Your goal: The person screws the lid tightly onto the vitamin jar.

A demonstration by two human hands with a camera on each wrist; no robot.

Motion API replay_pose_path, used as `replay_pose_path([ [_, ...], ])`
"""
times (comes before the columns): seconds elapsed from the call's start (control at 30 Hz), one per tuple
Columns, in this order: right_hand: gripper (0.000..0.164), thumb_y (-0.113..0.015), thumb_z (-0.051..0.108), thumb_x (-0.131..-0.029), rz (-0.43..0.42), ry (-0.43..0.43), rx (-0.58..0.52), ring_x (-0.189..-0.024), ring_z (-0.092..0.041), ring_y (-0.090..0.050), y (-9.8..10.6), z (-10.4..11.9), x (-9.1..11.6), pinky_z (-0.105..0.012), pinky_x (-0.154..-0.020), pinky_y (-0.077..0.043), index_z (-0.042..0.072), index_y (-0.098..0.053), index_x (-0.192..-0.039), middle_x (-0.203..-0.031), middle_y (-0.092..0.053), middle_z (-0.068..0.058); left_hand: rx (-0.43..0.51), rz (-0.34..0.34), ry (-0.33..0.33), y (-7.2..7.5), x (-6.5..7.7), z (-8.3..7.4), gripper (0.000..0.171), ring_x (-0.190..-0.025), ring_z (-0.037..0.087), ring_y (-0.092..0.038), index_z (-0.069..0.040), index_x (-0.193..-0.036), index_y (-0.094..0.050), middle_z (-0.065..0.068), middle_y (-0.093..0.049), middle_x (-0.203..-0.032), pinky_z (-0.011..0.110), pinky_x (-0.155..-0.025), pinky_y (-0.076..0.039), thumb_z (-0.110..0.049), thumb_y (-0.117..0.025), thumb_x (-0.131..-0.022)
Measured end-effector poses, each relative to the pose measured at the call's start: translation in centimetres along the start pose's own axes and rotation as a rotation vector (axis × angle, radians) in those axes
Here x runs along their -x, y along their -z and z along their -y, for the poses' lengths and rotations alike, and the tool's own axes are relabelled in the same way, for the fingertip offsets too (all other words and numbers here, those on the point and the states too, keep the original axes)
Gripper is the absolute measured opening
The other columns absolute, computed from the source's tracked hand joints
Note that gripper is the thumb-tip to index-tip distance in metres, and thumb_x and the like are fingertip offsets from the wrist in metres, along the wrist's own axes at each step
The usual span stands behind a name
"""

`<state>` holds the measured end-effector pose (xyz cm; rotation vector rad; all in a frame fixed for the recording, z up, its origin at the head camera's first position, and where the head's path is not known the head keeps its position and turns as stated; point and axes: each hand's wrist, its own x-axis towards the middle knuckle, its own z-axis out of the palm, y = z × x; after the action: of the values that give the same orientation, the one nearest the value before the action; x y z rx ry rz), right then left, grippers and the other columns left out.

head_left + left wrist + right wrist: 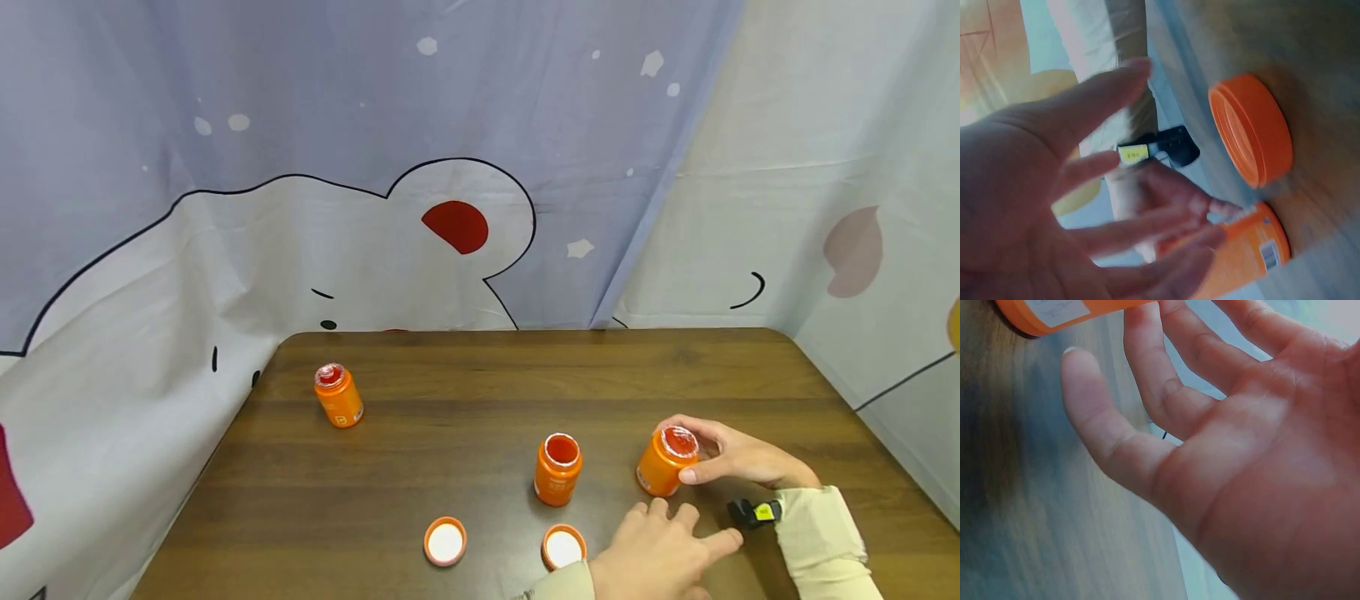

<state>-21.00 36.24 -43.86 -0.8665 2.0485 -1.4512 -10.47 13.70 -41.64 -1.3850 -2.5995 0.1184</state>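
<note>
My right hand (742,458) grips an orange jar (656,471) at the right, thumb on the near side and fingers round the back. The jar stands slightly tilted, its red mouth rimmed with clear film. In the right wrist view, only the lower end of the jar (1107,317) shows. My left hand (660,554) hovers in front of this jar with fingers spread and holds nothing. Beyond those fingers in the left wrist view lie an orange lid (1275,134) on the table and the jar (1244,253), partly hidden by them.
A second uncapped orange jar (557,482) stands mid-table, a third (341,404) at the back left. Two orange lids with white insides up lie in front, one lid (445,542) to the left, another lid (562,547) beside my left wrist. Patterned cloth (337,250) hangs behind the table.
</note>
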Motion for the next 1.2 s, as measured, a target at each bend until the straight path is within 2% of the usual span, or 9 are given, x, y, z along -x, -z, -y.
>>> replay_pose_path([
  [0.07,0.049,-0.054,-0.007,-0.085,0.027,0.039,-0.010,-0.112,-0.019,-0.051,0.0,0.0,-0.1,-0.025,-0.092,-0.041,0.000,-0.038,-0.131,-0.122,-0.053,-0.017,-0.008,0.061,0.072,-0.2,-0.5,-0.8,0.067,-0.077,0.011,-0.049,-0.051,-0.128,-0.032,-0.012,-0.050,-0.100,0.022,-0.057,-0.036,-0.066,-0.062,-0.069],
  [0.17,0.049,-0.052,-0.010,-0.084,0.069,0.082,-0.029,-0.113,-0.021,-0.050,0.0,-0.1,-0.3,-0.026,-0.093,-0.041,-0.003,-0.036,-0.130,-0.123,-0.050,-0.018,-0.026,0.123,0.170,-0.6,-0.9,-1.8,0.057,-0.077,0.013,-0.048,-0.057,-0.121,-0.033,-0.010,-0.051,-0.099,0.025,-0.055,-0.034,-0.063,-0.061,-0.071],
  [0.23,0.049,-0.053,-0.010,-0.084,0.083,0.085,-0.029,-0.113,-0.021,-0.050,-0.1,-0.1,-0.4,-0.027,-0.093,-0.041,-0.005,-0.036,-0.129,-0.123,-0.049,-0.018,-0.037,0.156,0.210,-1.0,-1.0,-2.2,0.050,-0.078,0.013,-0.047,-0.060,-0.118,-0.035,-0.009,-0.051,-0.100,0.026,-0.055,-0.035,-0.061,-0.059,-0.073],
  [0.4,0.052,-0.057,-0.009,-0.082,0.103,0.061,-0.009,-0.114,-0.021,-0.050,-0.2,0.1,-0.3,-0.026,-0.093,-0.041,-0.006,-0.036,-0.129,-0.123,-0.050,-0.016,-0.018,0.240,0.203,-2.1,-1.3,-2.4,0.041,-0.084,0.012,-0.049,-0.058,-0.113,-0.042,-0.009,-0.052,-0.106,0.029,-0.061,-0.039,-0.058,-0.058,-0.076],
  [0.57,0.053,-0.057,-0.010,-0.081,0.155,0.097,0.009,-0.114,-0.022,-0.049,-0.4,0.2,-0.6,-0.026,-0.094,-0.040,-0.005,-0.036,-0.129,-0.122,-0.050,-0.017,0.016,0.301,0.202,-2.8,-1.4,-2.6,0.028,-0.089,0.014,-0.051,-0.055,-0.108,-0.050,-0.009,-0.052,-0.113,0.032,-0.066,-0.041,-0.054,-0.056,-0.080],
  [0.7,0.053,-0.057,-0.010,-0.081,0.179,0.110,-0.006,-0.113,-0.023,-0.050,-0.4,0.3,-0.8,-0.027,-0.094,-0.040,-0.006,-0.035,-0.129,-0.121,-0.051,-0.017,-0.010,0.274,0.209,-3.0,-1.3,-2.6,0.022,-0.086,0.015,-0.052,-0.054,-0.104,-0.054,-0.009,-0.053,-0.112,0.031,-0.061,-0.041,-0.049,-0.055,-0.083],
  [0.87,0.053,-0.055,-0.012,-0.081,0.202,0.109,-0.059,-0.112,-0.026,-0.051,-0.4,0.2,-0.6,-0.029,-0.094,-0.041,-0.008,-0.033,-0.129,-0.121,-0.051,-0.019,-0.018,0.167,0.173,-2.4,-0.9,-1.5,0.017,-0.069,0.012,-0.051,-0.050,-0.099,-0.055,-0.007,-0.052,-0.095,0.026,-0.047,-0.037,-0.047,-0.058,-0.082],
  [1.03,0.053,-0.052,-0.015,-0.082,0.234,0.121,-0.144,-0.111,-0.031,-0.052,-0.3,0.0,-0.7,-0.033,-0.094,-0.042,-0.011,-0.030,-0.130,-0.123,-0.048,-0.024,0.123,0.089,0.084,-0.4,-0.4,0.8,0.032,-0.067,0.008,-0.052,-0.048,-0.107,-0.054,-0.007,-0.049,-0.095,0.021,-0.044,-0.035,-0.046,-0.067,-0.078],
  [1.2,0.052,-0.049,-0.016,-0.083,0.271,0.125,-0.229,-0.107,-0.032,-0.054,-0.3,-0.1,-0.8,-0.041,-0.087,-0.047,-0.011,-0.029,-0.130,-0.121,-0.048,-0.027,0.271,0.021,-0.025,1.4,0.0,3.2,0.044,-0.073,0.000,-0.048,-0.043,-0.119,-0.053,-0.008,-0.046,-0.110,0.013,-0.054,-0.036,-0.042,-0.068,-0.078],
])
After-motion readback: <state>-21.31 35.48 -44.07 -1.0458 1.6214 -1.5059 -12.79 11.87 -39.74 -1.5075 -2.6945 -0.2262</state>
